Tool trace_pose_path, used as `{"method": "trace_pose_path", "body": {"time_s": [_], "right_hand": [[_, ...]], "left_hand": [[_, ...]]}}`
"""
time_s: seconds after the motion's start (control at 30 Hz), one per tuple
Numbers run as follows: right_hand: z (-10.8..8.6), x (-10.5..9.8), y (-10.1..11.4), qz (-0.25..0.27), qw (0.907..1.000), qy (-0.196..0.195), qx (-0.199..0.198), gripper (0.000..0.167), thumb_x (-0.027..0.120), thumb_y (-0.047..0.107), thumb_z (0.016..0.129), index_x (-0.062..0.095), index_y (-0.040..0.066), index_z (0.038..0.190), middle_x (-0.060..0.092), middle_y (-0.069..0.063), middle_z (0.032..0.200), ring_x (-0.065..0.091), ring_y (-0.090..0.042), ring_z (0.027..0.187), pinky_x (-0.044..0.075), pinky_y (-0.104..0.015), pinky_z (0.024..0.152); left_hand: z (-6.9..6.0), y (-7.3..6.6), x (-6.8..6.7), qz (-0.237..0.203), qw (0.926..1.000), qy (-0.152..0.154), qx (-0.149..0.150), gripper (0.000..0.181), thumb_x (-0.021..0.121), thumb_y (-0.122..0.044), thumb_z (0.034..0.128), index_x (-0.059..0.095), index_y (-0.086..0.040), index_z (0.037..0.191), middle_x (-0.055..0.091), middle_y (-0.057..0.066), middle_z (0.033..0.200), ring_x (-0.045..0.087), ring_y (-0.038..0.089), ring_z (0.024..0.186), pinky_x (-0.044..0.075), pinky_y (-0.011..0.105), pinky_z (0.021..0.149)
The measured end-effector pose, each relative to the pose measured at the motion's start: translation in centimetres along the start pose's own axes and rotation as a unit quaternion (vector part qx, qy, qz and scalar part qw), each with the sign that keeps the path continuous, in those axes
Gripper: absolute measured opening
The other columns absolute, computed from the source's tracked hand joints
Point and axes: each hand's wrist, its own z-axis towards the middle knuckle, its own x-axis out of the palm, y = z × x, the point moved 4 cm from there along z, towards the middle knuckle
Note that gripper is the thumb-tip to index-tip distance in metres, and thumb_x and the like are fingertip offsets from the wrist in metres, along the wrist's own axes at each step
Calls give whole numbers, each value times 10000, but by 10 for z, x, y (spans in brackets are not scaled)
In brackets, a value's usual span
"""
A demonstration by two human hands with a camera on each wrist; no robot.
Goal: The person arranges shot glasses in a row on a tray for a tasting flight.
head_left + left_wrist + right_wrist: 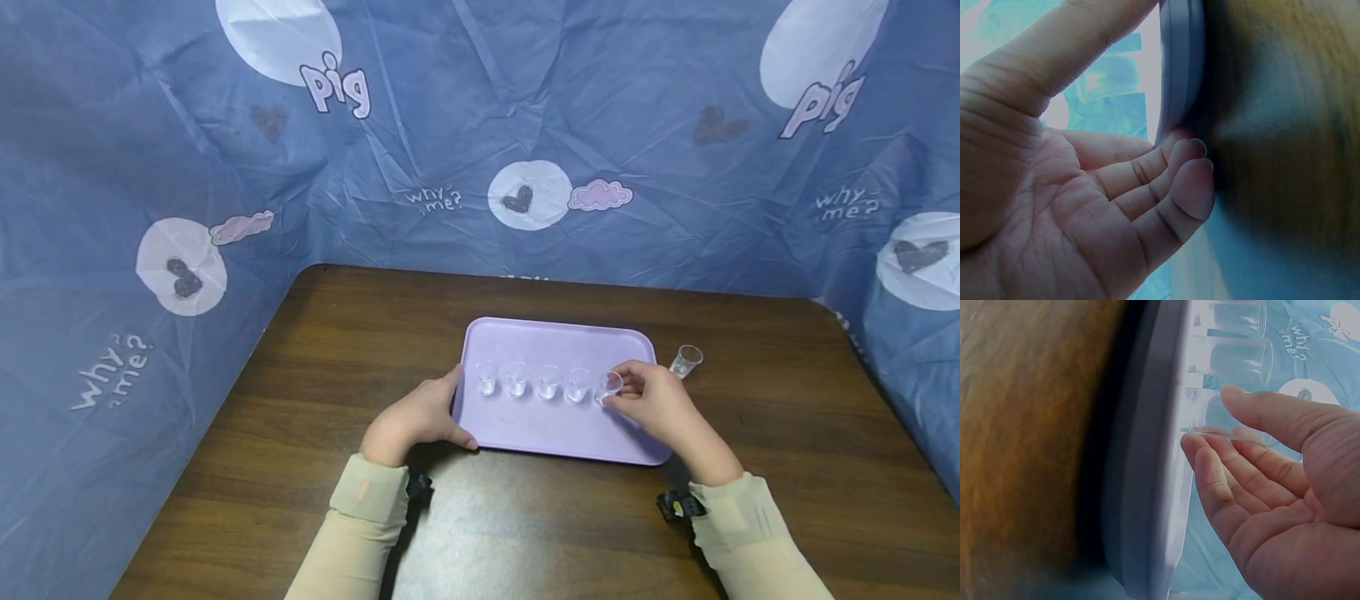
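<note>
Several small clear shot glasses stand upright in a row across a lilac tray (pixel 555 432) on the table. At the row's right end, my right hand (pixel 660 404) pinches the last shot glass (pixel 609 385) between thumb and fingers. In the right wrist view, the thumb and fingers lie on either side of that glass (pixel 1205 411), whose base is at the tray surface. My left hand (pixel 422 414) holds the tray's left side, the thumb at its front corner. Curled fingertips (pixel 1192 187) meet the tray's rim (pixel 1179 62) in the left wrist view.
One more shot glass (pixel 686 361) is on the table just right of the tray, behind my right hand. The brown wooden table (pixel 330 342) extends around the tray. Blue printed cloth (pixel 420 150) hangs along the table's back and sides.
</note>
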Motion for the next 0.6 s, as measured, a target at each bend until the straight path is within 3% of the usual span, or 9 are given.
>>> {"method": "trace_pose_path", "body": {"time_s": [0.2,0.6], "right_hand": [[-2,0,1,16,10000,55,24,294,842,-4,792,696,-58,1041,718,-101,896,692,-223,811,550,-260,687],[-10,-14,5,367,9993,-60,56,416,819,-50,811,641,-145,1175,698,-247,1044,701,-352,934,560,-285,780]], "left_hand": [[0,0,0,14,10000,-20,4,1104,1011,-191,593,401,-6,1493,651,161,1187,605,264,1043,470,443,943],[0,0,0,53,10000,-26,22,1121,1013,-193,591,390,-15,1506,647,171,1209,604,271,1061,469,445,948]]}}
